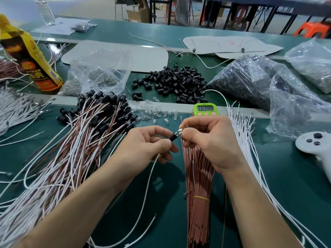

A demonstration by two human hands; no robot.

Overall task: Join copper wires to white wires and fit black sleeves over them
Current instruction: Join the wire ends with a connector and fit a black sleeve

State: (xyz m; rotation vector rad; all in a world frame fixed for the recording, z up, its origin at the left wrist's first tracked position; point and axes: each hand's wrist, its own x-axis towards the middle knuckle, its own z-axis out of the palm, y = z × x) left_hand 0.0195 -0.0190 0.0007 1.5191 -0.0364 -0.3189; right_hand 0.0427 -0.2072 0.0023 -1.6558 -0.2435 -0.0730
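My left hand pinches a black sleeve with a white wire trailing down from it. My right hand pinches a small metal terminal right at the sleeve's open end. Under my right hand lies a bundle of copper wires tied with a yellow band. Loose white wires fan out to the right. A heap of finished white and copper wires with black sleeves lies to the left. Loose black sleeves are piled behind.
A green timer stands just behind my hands, with small clear bulbs scattered beside it. Plastic bags of parts sit at the right and centre-left. A yellow bottle stands at left, a white controller at right.
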